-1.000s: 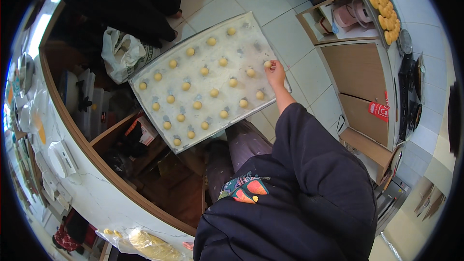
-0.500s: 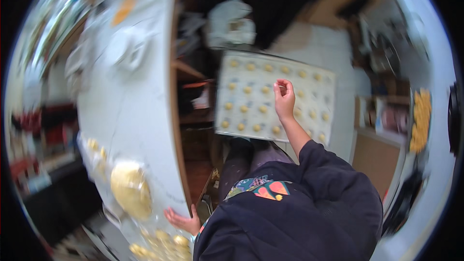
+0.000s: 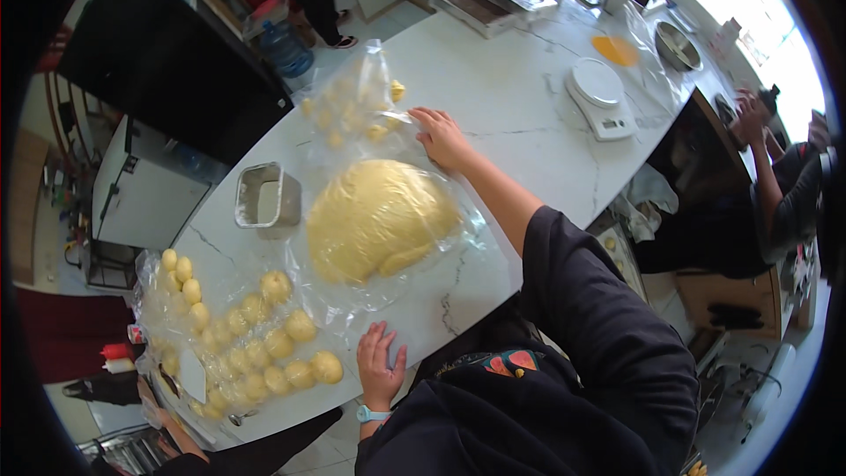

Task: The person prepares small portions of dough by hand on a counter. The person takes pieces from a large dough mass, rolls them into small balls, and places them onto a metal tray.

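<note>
A large mound of yellow dough (image 3: 374, 225) lies on the marble table under clear plastic. Just beyond it, a clear plastic bag (image 3: 339, 110) covers small yellow dough pieces. My right hand (image 3: 443, 139) reaches over to this bag's right edge, fingers stretched out and thumb apart, the fingertips at the plastic. Near the table's front edge, my left hand (image 3: 381, 372) rests with its fingers spread, holding nothing. To its left, rows of round dough balls (image 3: 276, 344) sit partly under clear plastic.
A square metal tin (image 3: 260, 198) stands left of the mound. A white kitchen scale (image 3: 601, 97), an orange scraper (image 3: 614, 50) and a steel bowl (image 3: 677, 46) are at the far right. Other people stand at the right, the back and the lower left.
My view has swung from the tray of dough balls on the right to the table. My right hand has moved from above that tray to the plastic bag; my left stays at the table edge.
</note>
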{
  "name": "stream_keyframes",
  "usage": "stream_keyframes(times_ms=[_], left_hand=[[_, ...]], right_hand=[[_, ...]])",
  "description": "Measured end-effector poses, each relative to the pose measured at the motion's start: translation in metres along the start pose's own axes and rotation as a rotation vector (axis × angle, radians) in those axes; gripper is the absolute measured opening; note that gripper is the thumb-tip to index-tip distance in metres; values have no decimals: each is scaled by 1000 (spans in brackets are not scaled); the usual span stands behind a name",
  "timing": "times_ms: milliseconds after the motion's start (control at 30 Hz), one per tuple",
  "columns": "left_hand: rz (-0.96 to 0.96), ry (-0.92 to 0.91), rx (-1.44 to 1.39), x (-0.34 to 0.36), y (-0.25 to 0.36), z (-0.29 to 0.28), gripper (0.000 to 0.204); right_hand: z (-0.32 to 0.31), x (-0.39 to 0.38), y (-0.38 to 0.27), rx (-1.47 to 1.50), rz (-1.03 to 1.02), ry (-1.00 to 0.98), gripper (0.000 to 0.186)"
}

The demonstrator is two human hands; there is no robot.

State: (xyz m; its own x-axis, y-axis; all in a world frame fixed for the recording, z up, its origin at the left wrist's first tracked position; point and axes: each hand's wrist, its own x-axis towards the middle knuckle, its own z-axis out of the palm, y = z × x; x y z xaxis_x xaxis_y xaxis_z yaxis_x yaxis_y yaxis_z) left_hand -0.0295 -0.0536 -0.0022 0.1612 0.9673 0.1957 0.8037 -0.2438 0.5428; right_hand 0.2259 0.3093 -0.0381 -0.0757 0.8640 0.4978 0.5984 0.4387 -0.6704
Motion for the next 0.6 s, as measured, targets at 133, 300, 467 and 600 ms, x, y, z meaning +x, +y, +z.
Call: stream_keyframes(times_ms=[133, 300, 467, 600], left_hand=[[-17, -24, -49, 4, -10, -7, 28], [-8, 9, -46, 5, -17, -9, 26], [-19, 20, -57, 7, -13, -7, 24], [-23, 35, -38, 11, -12, -6, 22]], right_hand=[[19, 43, -2, 85, -78, -98, 17], [-20, -16, -12, 337, 213, 243, 17], [-73, -94, -31, -85, 163, -54, 27], [-26, -29, -22, -247, 132, 17, 36]])
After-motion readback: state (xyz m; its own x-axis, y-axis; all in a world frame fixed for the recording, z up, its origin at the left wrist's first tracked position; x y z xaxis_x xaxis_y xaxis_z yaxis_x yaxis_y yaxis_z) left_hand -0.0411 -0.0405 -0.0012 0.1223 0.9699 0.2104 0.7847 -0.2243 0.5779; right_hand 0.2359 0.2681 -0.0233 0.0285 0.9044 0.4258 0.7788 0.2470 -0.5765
